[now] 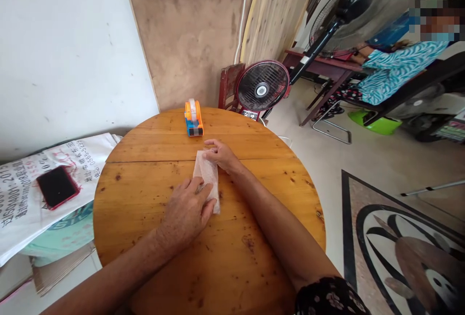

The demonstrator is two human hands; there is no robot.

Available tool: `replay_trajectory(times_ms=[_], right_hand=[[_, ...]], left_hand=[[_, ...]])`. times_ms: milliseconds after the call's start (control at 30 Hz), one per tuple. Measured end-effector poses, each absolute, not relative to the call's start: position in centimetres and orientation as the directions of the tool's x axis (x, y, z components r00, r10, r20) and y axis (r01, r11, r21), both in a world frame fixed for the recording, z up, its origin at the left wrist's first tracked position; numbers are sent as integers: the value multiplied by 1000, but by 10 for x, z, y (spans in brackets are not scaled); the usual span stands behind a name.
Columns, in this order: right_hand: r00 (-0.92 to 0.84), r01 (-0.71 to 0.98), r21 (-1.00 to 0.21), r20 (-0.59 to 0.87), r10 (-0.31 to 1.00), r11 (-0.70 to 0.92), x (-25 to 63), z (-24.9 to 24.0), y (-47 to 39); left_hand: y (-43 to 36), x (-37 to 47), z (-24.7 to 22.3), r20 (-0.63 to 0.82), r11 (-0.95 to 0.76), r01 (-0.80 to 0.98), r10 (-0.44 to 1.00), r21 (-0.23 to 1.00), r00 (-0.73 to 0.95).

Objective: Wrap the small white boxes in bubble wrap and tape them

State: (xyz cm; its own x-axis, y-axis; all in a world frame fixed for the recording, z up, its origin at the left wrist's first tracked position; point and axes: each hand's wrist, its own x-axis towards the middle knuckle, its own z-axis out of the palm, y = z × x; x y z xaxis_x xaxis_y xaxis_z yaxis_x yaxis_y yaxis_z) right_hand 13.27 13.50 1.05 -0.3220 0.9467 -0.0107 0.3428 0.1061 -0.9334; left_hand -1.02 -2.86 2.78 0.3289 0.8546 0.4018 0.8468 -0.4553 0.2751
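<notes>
A narrow strip of whitish translucent wrap [207, 172] lies on the round wooden table [254, 136]. My left hand [189, 203] rests over its lower part, fingers spread and lying on it. At the strip's upper end is my right hand [220, 155], its thumb and fingers on the edge of the wrap; the index finger is stretched out. Whether anything is inside the wrap cannot be made out. Beyond the hands, near the table's far edge, stands an orange and blue tape dispenser [193, 117] with a roll of clear tape.
A phone [58, 187] lies on a printed white sack [94, 153] left of the table. Behind the table stand a fan [262, 87] and a wooden chair [228, 80]. A person in a blue patterned top [395, 73] sits at a desk at upper right, near another fan [348, 10].
</notes>
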Motion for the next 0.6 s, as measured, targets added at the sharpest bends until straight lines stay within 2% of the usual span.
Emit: replay_trajectory(times_ms=[233,467,600], right_hand=[[-418,101,-993,17,908,65,138,11,132],[-374,-28,-975,214,902,219,134,2,133],[-422,-111,-971,239,874,212,137,1,135]], left_hand=[[-27,-11,5,569,-540,753,776,375,273],[-27,-11,4,568,-532,751,782,391,258],[-27,-11,3,577,-533,750,777,392,251]])
